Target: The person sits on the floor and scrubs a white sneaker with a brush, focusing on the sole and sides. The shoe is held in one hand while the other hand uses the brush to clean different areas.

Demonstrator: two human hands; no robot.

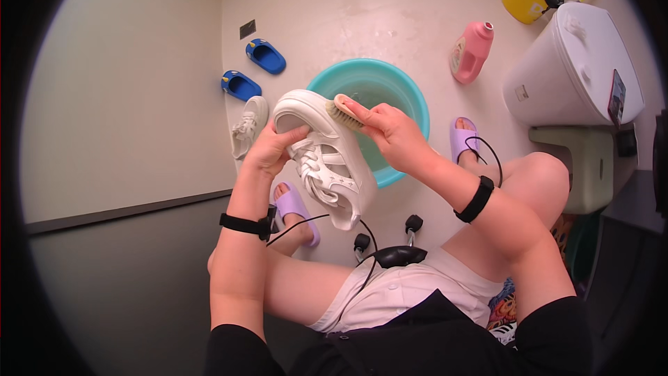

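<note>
A white lace-up shoe with cut-out sides (pixel 329 159) is held up before me, partly over a turquoise plastic basin (pixel 412 94) with water in it. My left hand (pixel 274 149) grips one end of the shoe, the thumb reaching into its opening. In my right hand (pixel 391 128) is a scrubbing brush with a pale handle (pixel 342 102). Its bristles touch the side of the shoe near that same end. The matching white shoe (pixel 250 125) lies on the floor by the left wall.
Blue clogs (pixel 266 57) sit near a floor drain (pixel 248 29). Right of the basin stands a pink bottle (pixel 472 52). Farther right are a white lidded bin (pixel 537 73) with a phone (pixel 617 96) on top, a grey-green stool (pixel 589 167) and a yellow bucket (pixel 522 0). Black cables hang near my legs.
</note>
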